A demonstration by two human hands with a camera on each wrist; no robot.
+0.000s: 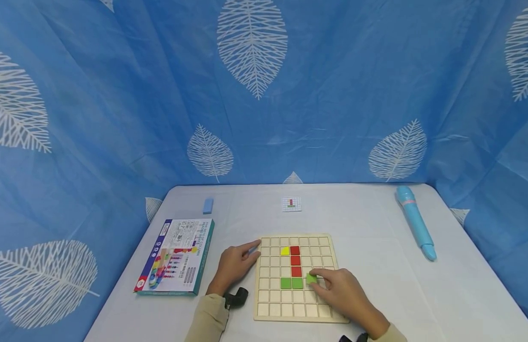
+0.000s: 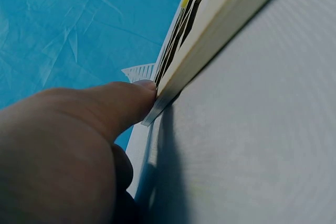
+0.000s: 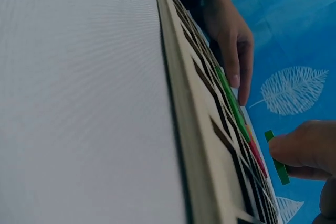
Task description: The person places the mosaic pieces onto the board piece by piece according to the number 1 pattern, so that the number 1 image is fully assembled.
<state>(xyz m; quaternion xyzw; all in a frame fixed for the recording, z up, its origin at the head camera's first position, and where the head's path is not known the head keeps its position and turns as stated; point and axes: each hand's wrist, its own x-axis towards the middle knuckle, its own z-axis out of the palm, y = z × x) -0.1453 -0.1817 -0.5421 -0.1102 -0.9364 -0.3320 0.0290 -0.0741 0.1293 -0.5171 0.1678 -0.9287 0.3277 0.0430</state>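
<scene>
A wooden grid board (image 1: 274, 310) lies flat on the table. Yellow (image 1: 285, 251) and red tiles (image 1: 295, 260) fill cells in its upper half, with two green tiles (image 1: 291, 283) below them. Between thumb and finger, my right hand (image 1: 349, 293) pinches another green square tile (image 1: 310, 279), just right of that green pair. The right wrist view shows this tile tilted and apart from the board. My left hand (image 1: 235, 266) touches the board's left edge with its fingertips; in the left wrist view the thumb (image 2: 128, 103) presses against the wooden side.
A small card (image 1: 291, 204) printed with a coloured grid pattern lies behind the board. On the left are a flat toy box (image 1: 174, 256) and a blue block (image 1: 208, 206). A light-blue microphone-shaped object (image 1: 416, 222) lies at the right. Blue leaf-patterned cloth (image 1: 315, 95) hangs behind the table.
</scene>
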